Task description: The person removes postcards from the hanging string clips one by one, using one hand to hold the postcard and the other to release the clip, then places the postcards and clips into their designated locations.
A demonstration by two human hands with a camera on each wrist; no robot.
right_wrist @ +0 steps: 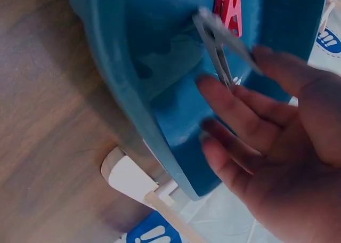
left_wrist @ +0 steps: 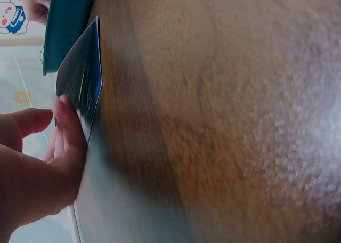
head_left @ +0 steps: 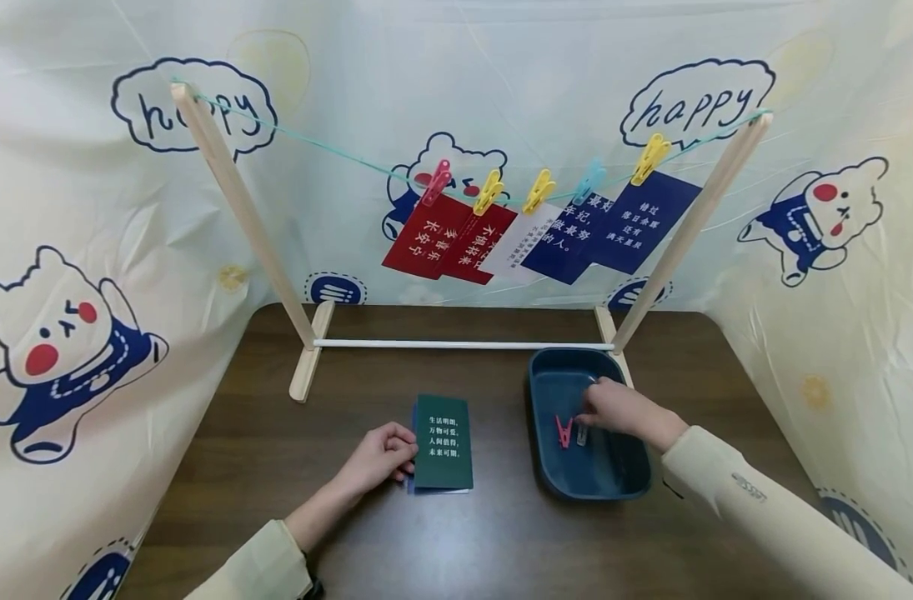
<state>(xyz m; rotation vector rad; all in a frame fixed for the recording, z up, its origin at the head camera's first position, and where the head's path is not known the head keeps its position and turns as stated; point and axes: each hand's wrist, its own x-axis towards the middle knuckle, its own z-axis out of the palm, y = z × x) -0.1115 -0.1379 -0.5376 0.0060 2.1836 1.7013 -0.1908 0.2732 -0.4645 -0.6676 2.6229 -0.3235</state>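
A small stack of folded cards, with a green printed card (head_left: 444,442) on top, lies on the table. My left hand (head_left: 384,457) touches its left edge; in the left wrist view the fingers of that hand (left_wrist: 48,158) rest against the card edge (left_wrist: 80,80), thumb apart. Inside the blue tray (head_left: 542,454), my right hand (head_left: 629,410) pinches a grey clothespin (head_left: 582,434), seen angled between thumb and fingers in the right wrist view (right_wrist: 217,48). A pink-red clothespin (head_left: 564,432) lies beside it on the tray's bottom.
Behind stands a wooden frame (head_left: 238,208) with a white crossbar (head_left: 456,344). From its green string (head_left: 328,148) hang red, white and blue cards (head_left: 644,221) on red, yellow and blue clothespins (head_left: 539,191). The tray touches the frame's right foot area.
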